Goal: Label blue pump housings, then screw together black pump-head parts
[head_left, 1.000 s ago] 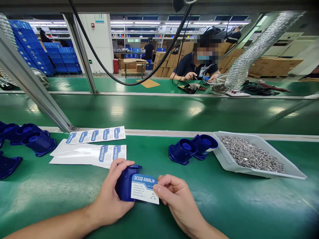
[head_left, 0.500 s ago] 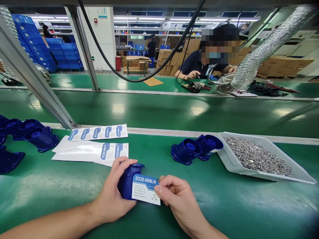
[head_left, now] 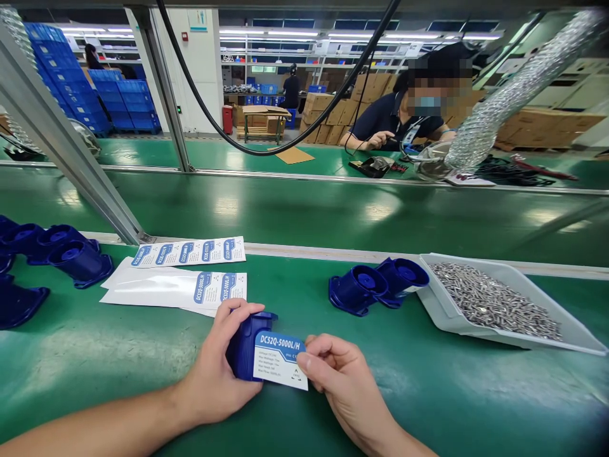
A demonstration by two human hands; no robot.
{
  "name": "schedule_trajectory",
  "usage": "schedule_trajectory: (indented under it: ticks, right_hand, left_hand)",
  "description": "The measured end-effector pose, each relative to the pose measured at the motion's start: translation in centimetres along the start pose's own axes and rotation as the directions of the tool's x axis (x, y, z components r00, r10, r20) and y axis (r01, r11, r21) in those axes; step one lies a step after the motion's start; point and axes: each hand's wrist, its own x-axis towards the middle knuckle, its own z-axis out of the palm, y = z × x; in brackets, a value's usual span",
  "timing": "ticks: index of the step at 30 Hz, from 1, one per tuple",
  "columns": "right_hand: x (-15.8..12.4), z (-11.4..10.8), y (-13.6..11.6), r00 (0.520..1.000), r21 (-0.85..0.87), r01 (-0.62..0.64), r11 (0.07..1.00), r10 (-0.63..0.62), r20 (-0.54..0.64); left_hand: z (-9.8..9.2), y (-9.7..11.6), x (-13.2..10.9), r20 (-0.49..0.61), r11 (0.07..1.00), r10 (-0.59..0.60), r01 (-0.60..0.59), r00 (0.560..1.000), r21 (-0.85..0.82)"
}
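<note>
My left hand (head_left: 228, 368) is wrapped round a blue plastic housing (head_left: 244, 346), low over the green table. Between the thumb and bent fingers of my right hand (head_left: 340, 377) is the right edge of a white and blue sticker label (head_left: 280, 360) printed DC52Q-5000L/H. The label's left end lies against the side of the housing, while its right part sticks out past it. Just beyond my left hand are printed label sheets (head_left: 209, 289), some with bare white backing showing. Another strip of labels (head_left: 188, 252) lies behind them.
Several blue housings (head_left: 78, 263) stand at the left. Two more, including one housing (head_left: 359, 289), stand right of centre against a pale tray (head_left: 537, 343) full of small metal pins. A slanted metal post (head_left: 95, 165) rises at left. Across the bench sits a co-worker (head_left: 380, 124).
Both hands keep nearly the same hold on the housing and label. The whole view has shifted slightly. The co-worker's head and upper body have moved a little to the right.
</note>
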Motion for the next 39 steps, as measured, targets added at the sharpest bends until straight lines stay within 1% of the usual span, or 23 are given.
schedule_trajectory:
  ticks: [23, 39]
  right_hand:
    - [-0.01, 0.06, -0.2, 1.0, -0.012, -0.016, 1.0, 0.016, -0.006]
    - [0.02, 0.09, -0.23, 1.0, -0.027, -0.025, 0.999, 0.025, -0.012]
  left_hand:
    - [0.05, 0.13, -0.05, 0.004, 1.0, -0.017, 0.017, 1.0, -0.011]
    - [0.06, 0.1, -0.06, -0.001, 1.0, -0.006, 0.006, 1.0, -0.001]
